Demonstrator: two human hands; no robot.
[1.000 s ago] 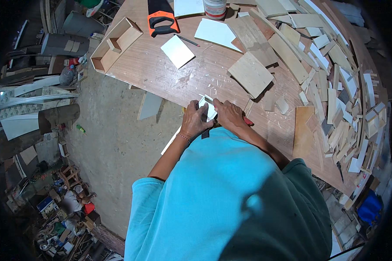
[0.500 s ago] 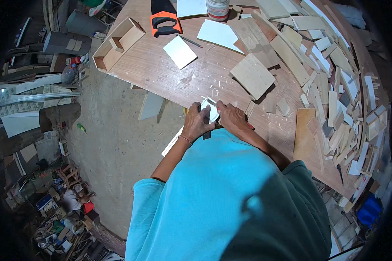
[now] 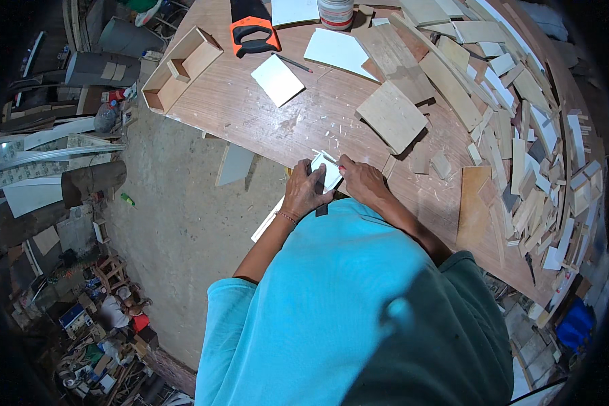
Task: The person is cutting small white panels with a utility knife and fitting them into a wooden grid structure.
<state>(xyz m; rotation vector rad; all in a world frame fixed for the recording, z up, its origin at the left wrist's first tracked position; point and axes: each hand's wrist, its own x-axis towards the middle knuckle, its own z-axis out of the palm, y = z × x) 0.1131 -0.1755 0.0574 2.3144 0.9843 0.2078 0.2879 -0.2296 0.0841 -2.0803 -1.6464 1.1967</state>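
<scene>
At the near edge of the workbench, my left hand (image 3: pixel 303 189) is closed around a small white piece of board (image 3: pixel 332 174), with a dark strip beside its fingers. Just right of it, my right hand (image 3: pixel 363 181) is closed on a slim tool with a bit of red (image 3: pixel 342 168) showing at the fingertips. Its kind is mostly hidden by the fingers. The tool's end lies against or close to the white piece's upper edge. Pale shavings (image 3: pixel 331 153) are scattered on the bench just beyond both hands.
On the workbench (image 3: pixel 230 108) lie an orange-and-black handsaw (image 3: pixel 256 35), a pencil (image 3: pixel 295 64), a white square board (image 3: pixel 278 80), an open wooden box (image 3: pixel 183 71) and a plywood square (image 3: pixel 392 118). A tub (image 3: pixel 336 13) stands at the back. Offcuts (image 3: pixel 514 135) heap on the right.
My right hand has shifted slightly, and the red part of the tool now shows at its fingertips rather than by the wrist. My left hand keeps its hold on the white piece.
</scene>
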